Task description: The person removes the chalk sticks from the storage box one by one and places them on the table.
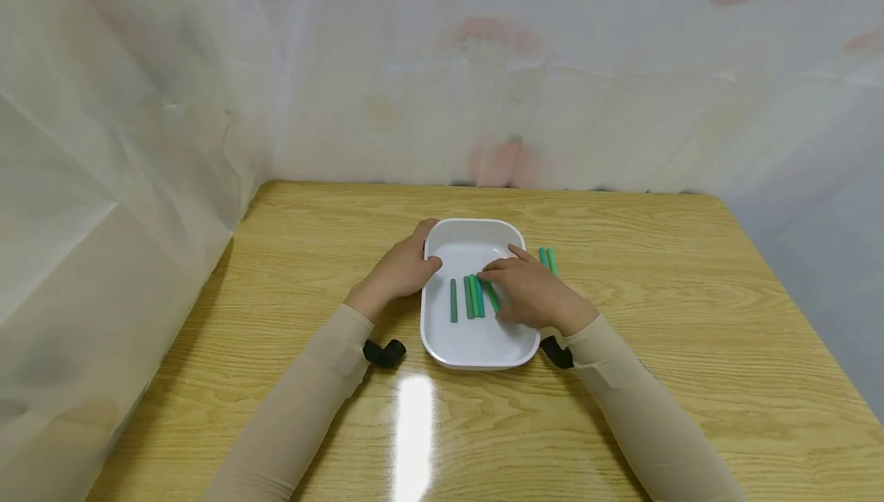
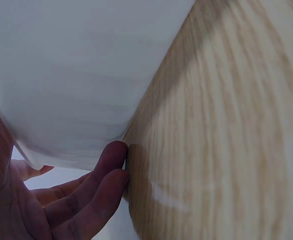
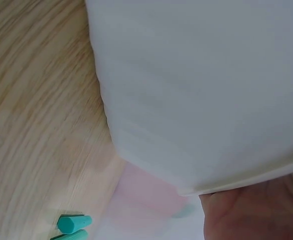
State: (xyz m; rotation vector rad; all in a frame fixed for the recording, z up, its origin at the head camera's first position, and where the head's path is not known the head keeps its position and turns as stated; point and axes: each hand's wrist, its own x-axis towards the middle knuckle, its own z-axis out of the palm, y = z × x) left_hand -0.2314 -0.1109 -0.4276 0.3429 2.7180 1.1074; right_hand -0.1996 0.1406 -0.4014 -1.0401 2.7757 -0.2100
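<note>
A white rectangular tray (image 1: 479,345) with rounded corners sits on the table. My left hand (image 1: 400,268) holds its left rim, thumb over the edge and inside; in the left wrist view the fingers (image 2: 99,200) lie along the outer wall. Within the tray, several thin sticks stand out in greens and teal: a dark green stick (image 1: 453,301) apart at the left, others side by side at the middle. Reaching over the right rim, my right hand (image 1: 535,292) pinches a green stick (image 1: 493,298) between thumb and fingers, partly hidden by the hand.
Right of the tray, a teal stick (image 1: 542,256) and a bright green stick (image 1: 552,261) lie on the wooden table (image 1: 663,318), partly behind my right hand. Black wrist mounts (image 1: 384,354) hang under both forearms. A pale sheet (image 1: 414,103) surrounds the table's back and sides.
</note>
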